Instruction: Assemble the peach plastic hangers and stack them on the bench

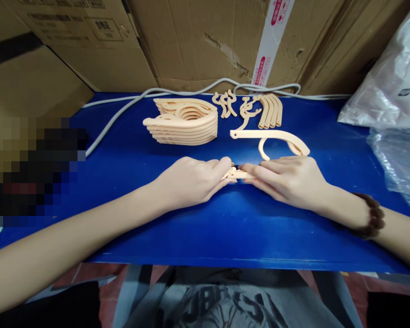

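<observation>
My left hand (191,180) and my right hand (287,180) meet at the middle of the blue table (225,228). Both pinch a small cream plastic part (237,173) between their fingertips; most of it is hidden by the fingers. Just behind my right hand lies a long cream hanger arm (269,135) with a hook curving under it. A stack of cream hanger pieces (184,122) rests further back on the left. Small hook pieces (225,104) and a row of curved pieces (271,111) lie at the back.
Cardboard boxes (198,41) stand along the far edge of the table. A grey cable (123,111) runs across the back. Clear plastic bags (392,82) sit at the right. A blurred patch covers the left side. A dark bead bracelet (371,221) circles my right wrist.
</observation>
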Demonstrator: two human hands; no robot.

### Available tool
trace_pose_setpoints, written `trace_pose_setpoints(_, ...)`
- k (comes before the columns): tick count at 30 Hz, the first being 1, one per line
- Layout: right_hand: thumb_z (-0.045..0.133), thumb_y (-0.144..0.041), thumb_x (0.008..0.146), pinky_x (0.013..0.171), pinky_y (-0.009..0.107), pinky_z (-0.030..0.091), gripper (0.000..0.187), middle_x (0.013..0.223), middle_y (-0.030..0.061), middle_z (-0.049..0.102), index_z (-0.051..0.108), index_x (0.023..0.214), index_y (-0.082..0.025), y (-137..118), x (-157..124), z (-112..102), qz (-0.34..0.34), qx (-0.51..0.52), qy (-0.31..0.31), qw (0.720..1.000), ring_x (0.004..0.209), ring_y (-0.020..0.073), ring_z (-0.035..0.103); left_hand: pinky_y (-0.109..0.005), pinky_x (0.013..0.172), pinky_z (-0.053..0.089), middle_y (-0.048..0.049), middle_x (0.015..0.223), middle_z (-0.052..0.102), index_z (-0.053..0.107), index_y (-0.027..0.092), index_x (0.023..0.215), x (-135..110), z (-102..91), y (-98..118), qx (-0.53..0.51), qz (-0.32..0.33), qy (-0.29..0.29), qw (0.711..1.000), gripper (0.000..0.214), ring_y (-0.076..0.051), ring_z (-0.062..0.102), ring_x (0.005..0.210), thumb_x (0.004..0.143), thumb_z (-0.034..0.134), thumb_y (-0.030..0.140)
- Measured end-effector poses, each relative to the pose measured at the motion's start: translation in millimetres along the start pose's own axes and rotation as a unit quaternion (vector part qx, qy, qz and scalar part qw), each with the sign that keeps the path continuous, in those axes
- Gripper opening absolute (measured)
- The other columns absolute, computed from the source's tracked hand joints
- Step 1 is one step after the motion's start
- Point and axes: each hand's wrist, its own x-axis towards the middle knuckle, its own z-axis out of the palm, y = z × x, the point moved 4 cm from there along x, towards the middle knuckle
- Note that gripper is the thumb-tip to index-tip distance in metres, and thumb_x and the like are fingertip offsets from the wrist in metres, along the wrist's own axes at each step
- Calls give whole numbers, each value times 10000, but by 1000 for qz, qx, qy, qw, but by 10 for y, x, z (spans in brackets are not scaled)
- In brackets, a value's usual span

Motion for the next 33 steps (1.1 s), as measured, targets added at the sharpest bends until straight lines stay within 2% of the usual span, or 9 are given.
trace_pose_setpoints(12, 480, -337, 1065, 514, 291, 360, 297, 648, -47, 698, 736, 1055, -186, -10, 3, 12, -4, 3, -8, 1000, 520, 111, 620, -268, 400, 215, -18, 597, 630, 533, 171, 848, 11, -29, -7, 37, 15, 28, 999, 368, -183, 607, 440, 1091, 345, 374)
trace_pose_setpoints(26, 413, -363, 1088, 516, 283, 338, 343, 698, -36, 733, 720, 1093, -209, 22, -19, 24, 9, 35, -32, 999, 533, 88, 621, -277, 393, 230, -20, 574, 607, 548, 159, 843, 6, -49, -11, 41, 30, 38, 998, 415, -179, 588, 432, 1102, 300, 369)
trace_pose_setpoints(33, 442, -364, 1078, 505, 284, 321, 325, 735, -22, 758, 715, 1090, -189, 26, -26, 45, 17, 65, -37, 997, 552, 102, 647, -281, 397, 238, -9, 563, 582, 547, 159, 833, 15, -56, 6, 70, 40, 53, 995, 405, -166, 569, 429, 1103, 300, 330)
